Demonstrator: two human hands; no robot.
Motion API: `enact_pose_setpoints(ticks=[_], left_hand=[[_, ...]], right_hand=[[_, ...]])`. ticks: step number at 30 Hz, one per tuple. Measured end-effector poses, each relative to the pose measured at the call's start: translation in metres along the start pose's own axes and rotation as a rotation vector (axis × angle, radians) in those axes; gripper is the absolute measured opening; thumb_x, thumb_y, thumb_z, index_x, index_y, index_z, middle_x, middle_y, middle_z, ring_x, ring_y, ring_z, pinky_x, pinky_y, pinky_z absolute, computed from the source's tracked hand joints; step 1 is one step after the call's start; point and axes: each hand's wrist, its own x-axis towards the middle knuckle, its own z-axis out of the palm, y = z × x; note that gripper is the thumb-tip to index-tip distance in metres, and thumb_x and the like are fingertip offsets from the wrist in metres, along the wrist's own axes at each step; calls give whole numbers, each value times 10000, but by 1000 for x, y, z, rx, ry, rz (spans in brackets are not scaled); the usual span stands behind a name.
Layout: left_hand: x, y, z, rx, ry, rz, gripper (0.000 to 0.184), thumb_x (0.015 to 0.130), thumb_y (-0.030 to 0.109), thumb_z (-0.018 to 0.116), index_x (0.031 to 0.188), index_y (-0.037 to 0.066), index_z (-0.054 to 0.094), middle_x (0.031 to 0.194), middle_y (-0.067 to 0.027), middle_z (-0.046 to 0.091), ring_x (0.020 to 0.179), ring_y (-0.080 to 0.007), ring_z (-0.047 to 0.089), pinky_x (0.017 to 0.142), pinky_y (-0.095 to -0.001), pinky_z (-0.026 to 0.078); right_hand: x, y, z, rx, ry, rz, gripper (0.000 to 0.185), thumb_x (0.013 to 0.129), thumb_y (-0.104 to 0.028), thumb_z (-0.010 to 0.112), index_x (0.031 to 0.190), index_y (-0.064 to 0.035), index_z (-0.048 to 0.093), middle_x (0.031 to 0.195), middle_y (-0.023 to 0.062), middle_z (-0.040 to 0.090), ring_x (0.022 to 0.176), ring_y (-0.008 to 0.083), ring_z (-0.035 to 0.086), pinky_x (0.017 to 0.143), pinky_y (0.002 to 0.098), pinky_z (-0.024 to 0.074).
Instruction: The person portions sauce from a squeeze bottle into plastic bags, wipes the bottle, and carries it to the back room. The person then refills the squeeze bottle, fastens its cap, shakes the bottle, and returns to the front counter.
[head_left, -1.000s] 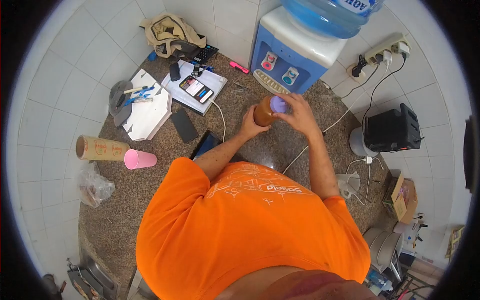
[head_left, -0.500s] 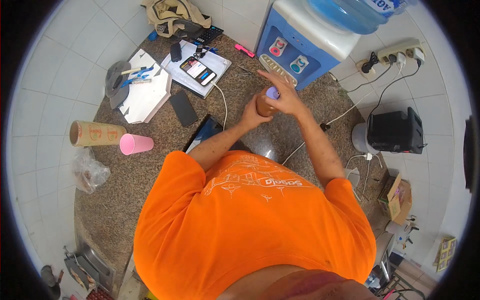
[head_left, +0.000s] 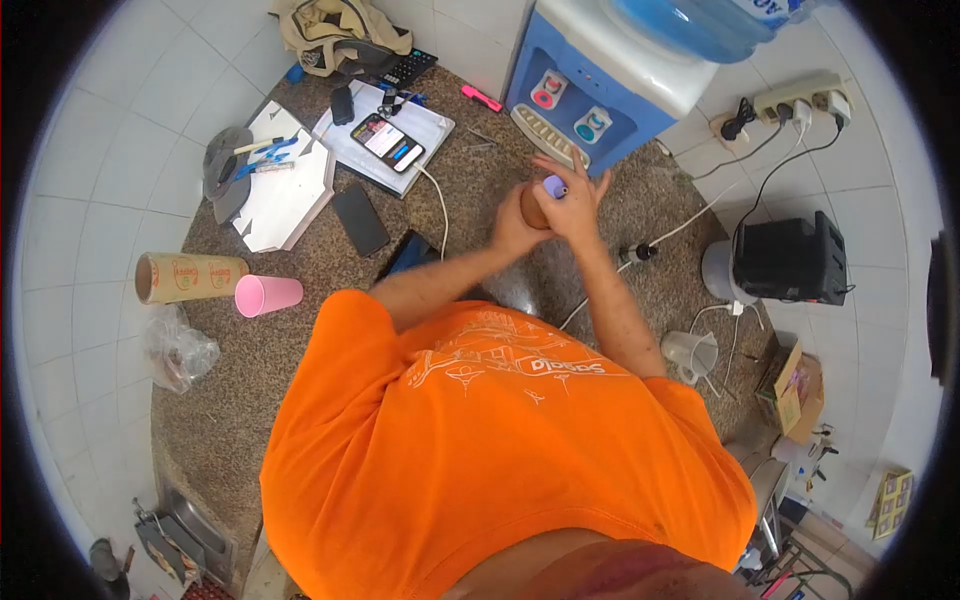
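A brown bottle (head_left: 534,207) with a purple cap (head_left: 553,187) is held over the counter, in front of the water dispenser. My left hand (head_left: 514,228) is closed around the bottle's body. At the cap, my right hand (head_left: 576,212) grips with thumb and bent fingers, while its other fingers stretch out toward the dispenser. The hands touch each other, and together they hide the lower part of the bottle.
The blue-and-white dispenser (head_left: 610,85) stands just beyond the hands. Left are a charging phone (head_left: 388,142), dark phone (head_left: 360,220), papers (head_left: 290,190), pink cup (head_left: 270,295) and cardboard roll (head_left: 190,277). A cable adapter (head_left: 640,254) and clear cup (head_left: 690,352) lie to the right.
My right hand has turned on the cap, its fingers now pointing up and right, not left. The left hand still holds the bottle. The view has shifted slightly.
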Motion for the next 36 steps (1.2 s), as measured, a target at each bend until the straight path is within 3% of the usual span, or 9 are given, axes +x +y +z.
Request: enact_pose_setpoints(ticks=[1,5,12,16,19,23,27,32,36], left_hand=[[-17,-6,22,-36,231,-30,1002,612,255,955,1427,21,422,1464,-246,465,1377,-404,454,1114,-512,388],[-50,-18,41,306,244,223,920,655,312,929,1381,34,437,1356,-213,497,1310,-398,467,1066,-554,386],[45,-23,-25,129,-589,106,1208,492,376,999,1476,15,400,1533,-216,442,1389,-417,471,1106,-506,431],[-13,0,40,51,237,5,1112,568,278,977,1480,11,401,1511,-232,457,1410,-420,410,1167,-532,343],[-42,5,61,326,309,190,1132,602,283,964,1500,-15,342,1477,-266,454,1376,-420,416,1149,-536,339],[1,11,-8,198,-197,-73,1207,585,328,978,1499,-44,284,1486,-314,412,1332,-420,469,1128,-462,391],[53,-15,-11,20,-545,228,1050,521,333,1006,1367,2,481,1307,-200,589,1206,-373,595,993,-466,491],[1,-29,77,-19,341,126,977,633,157,939,1438,18,404,1339,-219,532,1258,-432,533,1058,-512,439],[-11,-9,49,252,177,314,1087,643,247,955,1484,31,302,1360,-236,506,1275,-443,512,1069,-517,428]], right_hand=[[-4,1,9,-34,85,89,492,808,-384,697,1285,-264,724,1424,9,641,1519,363,332,1177,725,-58],[-4,14,1,-45,107,192,471,817,-377,701,1271,-253,731,1398,19,659,1506,346,363,1187,710,-55],[0,21,-35,166,-266,-198,454,806,-272,677,1254,-239,740,1402,-1,661,1547,302,298,1183,706,-75],[7,17,-13,30,32,21,446,813,-300,695,1251,-228,741,1383,-6,671,1511,323,361,1182,711,-61],[1,21,-2,-35,209,162,442,812,-320,704,1240,-222,746,1364,4,681,1486,348,395,1177,725,-47],[6,43,-32,168,-86,-31,438,785,-248,676,1214,-206,756,1342,19,695,1518,316,351,1194,691,-76],[7,29,-49,169,-322,-194,470,744,-184,645,1201,-194,756,1325,12,704,1547,294,300,1200,683,-98],[2,31,-16,20,135,36,299,785,-290,719,1051,-182,803,1267,106,726,1410,318,510,1199,697,-14],[-5,28,-10,78,237,114,333,779,-350,716,1068,-208,798,1266,229,694,1344,368,553,1201,688,88]])
